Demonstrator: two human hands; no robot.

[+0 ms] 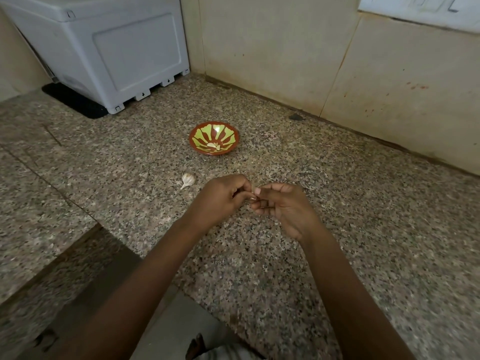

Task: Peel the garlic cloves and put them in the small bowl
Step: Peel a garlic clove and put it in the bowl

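Fingers curled, the left hand (220, 196) and right hand (283, 206) meet fingertip to fingertip above the counter (311, 255); I cannot tell what they pinch. An unpeeled garlic piece (187, 180) lies near the left hand. Beyond, the small bowl (226, 133) holds peeled cloves (214, 145).

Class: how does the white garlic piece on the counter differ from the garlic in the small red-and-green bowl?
The white papery-skinned garlic piece has its skin and stalk tip; the pale garlic cloves look peeled. The piece lies alone on the speckled granite counter; the cloves cluster inside the small red-and-green bowl. Both lie unheld.
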